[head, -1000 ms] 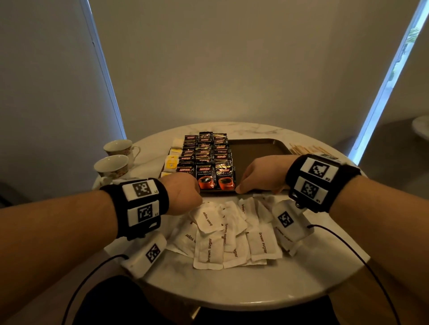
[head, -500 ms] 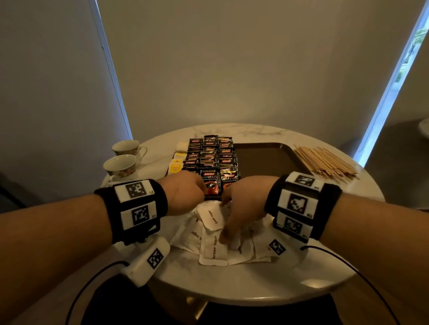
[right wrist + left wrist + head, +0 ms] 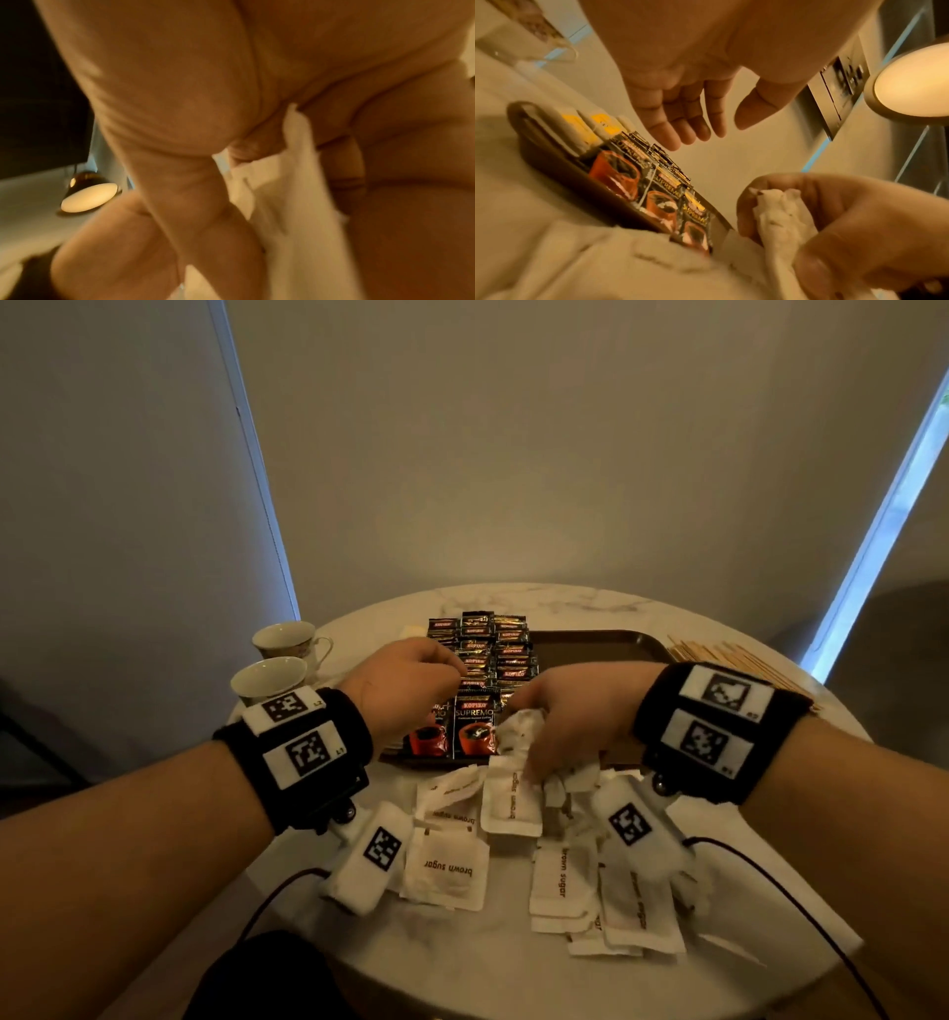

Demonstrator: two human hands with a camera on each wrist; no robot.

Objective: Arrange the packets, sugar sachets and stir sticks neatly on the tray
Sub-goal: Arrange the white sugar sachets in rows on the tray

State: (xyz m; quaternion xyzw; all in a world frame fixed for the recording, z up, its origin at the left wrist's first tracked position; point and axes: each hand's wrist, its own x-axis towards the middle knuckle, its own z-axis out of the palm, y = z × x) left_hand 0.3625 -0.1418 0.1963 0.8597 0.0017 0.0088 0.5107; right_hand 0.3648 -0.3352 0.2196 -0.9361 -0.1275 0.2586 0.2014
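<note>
A brown tray (image 3: 590, 645) on the round marble table holds rows of black coffee packets (image 3: 485, 654) and yellow-labelled sachets (image 3: 585, 130) along its left side. White brown sugar sachets (image 3: 447, 868) lie scattered on the table in front of the tray. My right hand (image 3: 570, 716) grips a bunch of these sachets (image 3: 780, 219) just above the tray's near edge. My left hand (image 3: 405, 685) hovers over the coffee packets with fingers relaxed and nothing in it. Wooden stir sticks (image 3: 729, 657) lie right of the tray.
Two teacups (image 3: 272, 677) stand at the table's left edge. The right half of the tray shows bare brown surface. Cables run from both wrist bands over the table's near edge (image 3: 462, 983). A wall stands close behind the table.
My right hand has gathered a bunch of sugar sachets from the pile and lifted it toward the tray's near edge. My left hand rose from the table and moved forward over the coffee packets.
</note>
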